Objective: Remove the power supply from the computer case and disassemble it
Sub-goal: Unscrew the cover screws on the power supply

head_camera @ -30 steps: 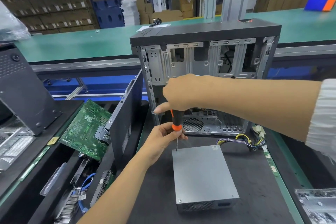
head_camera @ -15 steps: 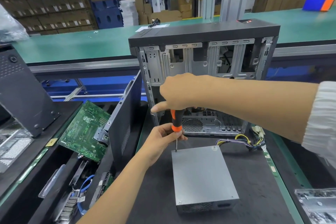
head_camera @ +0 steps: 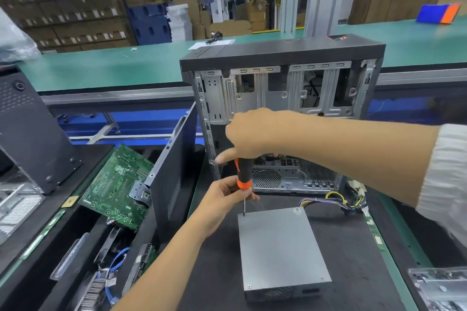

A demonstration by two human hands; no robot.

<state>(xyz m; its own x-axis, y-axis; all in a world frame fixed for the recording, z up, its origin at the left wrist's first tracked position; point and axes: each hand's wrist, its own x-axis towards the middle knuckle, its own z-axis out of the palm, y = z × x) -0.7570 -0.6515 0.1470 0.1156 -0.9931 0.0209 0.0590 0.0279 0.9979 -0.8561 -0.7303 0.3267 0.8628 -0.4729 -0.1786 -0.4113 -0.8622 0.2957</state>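
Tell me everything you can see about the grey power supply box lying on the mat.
The power supply is a flat-lying grey metal box, lid on, with a vent grille on its near side. Screws show at the near-left and far-right top corners. A bundle of coloured wires leaves its far right end. It rests on the black mat before the open computer case. The screwdriver tip stands on its far-left corner, held by both the left hand and right hand.

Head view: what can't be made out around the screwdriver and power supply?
- Screwdriver handle top: hidden inside the right hand.
- Screw under its tip: too small to see.
- Left hand fingertips: behind the shaft.
- Power supply cables: far ends blurred.
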